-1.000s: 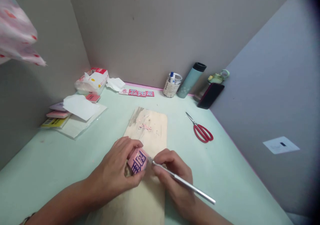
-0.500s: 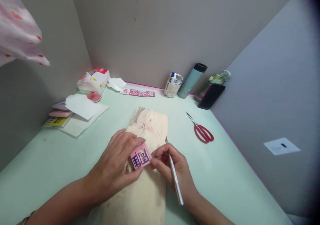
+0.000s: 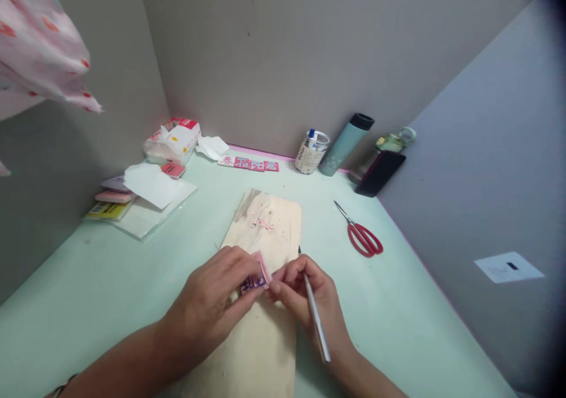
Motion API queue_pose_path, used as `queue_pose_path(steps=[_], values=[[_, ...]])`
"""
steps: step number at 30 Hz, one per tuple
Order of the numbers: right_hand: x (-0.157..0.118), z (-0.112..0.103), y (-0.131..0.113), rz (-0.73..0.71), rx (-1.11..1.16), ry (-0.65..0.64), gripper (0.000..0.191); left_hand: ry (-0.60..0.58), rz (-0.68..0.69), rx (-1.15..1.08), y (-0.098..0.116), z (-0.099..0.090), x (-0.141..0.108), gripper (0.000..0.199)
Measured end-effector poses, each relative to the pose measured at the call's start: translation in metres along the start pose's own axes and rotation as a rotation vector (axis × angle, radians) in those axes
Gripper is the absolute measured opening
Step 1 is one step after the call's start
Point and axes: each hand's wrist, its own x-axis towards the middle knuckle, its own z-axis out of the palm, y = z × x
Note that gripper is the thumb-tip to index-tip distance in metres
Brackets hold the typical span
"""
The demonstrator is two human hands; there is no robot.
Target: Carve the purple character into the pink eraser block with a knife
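Observation:
Between the fingers and thumb of my left hand (image 3: 216, 295) is a small pink block (image 3: 255, 279) with dark blue lines on its face, tilted so its side edge shows. My right hand (image 3: 309, 298) holds a silver pen-like knife (image 3: 317, 321), its dark tip pointing away from me. The thumb and fingertips of that hand touch the block's right corner. Both hands are over a pale wooden board (image 3: 269, 339). Pink shavings (image 3: 263, 224) lie on the board's far part.
Red-handled scissors (image 3: 365, 240) lie right of the board. Carved pink blocks (image 3: 250, 164), a tin (image 3: 312, 153), a blue bottle (image 3: 347, 144) and a phone (image 3: 380, 174) line the back. Papers and packets (image 3: 150, 186) lie at left, near a tissue pack (image 3: 174, 141).
The pink block has tipped in my left hand, whose fingers now cover more of its face, and its side edge shows. The whole view has shifted slightly.

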Motion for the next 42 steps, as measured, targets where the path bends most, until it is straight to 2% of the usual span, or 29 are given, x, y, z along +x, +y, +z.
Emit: queue_pose_path(steps=[6,14,17,23,29,39,42], values=[[-0.002,0.001,0.003,-0.037,-0.060,-0.006,0.037,0.001,0.009,0.038,0.000,-0.001,0.000,0.011],[-0.004,0.003,0.004,-0.089,-0.204,0.031,0.031,0.072,0.255,0.298,0.005,0.001,0.000,0.016],[-0.004,0.004,0.004,-0.072,-0.164,0.026,0.032,0.101,0.286,0.343,0.007,0.001,0.001,0.014],[-0.003,0.008,0.003,-0.057,-0.139,0.038,0.032,0.094,0.298,0.364,0.010,0.001,0.002,0.015],[-0.004,0.009,0.004,-0.033,-0.133,0.049,0.031,0.050,0.253,0.409,0.011,0.002,0.002,0.020],[-0.006,0.008,0.007,-0.220,-0.319,0.038,0.025,0.032,0.216,0.410,0.009,0.001,0.002,0.020],[-0.006,0.007,0.008,-0.214,-0.325,0.034,0.023,0.041,0.209,0.398,0.008,0.001,0.003,0.020]])
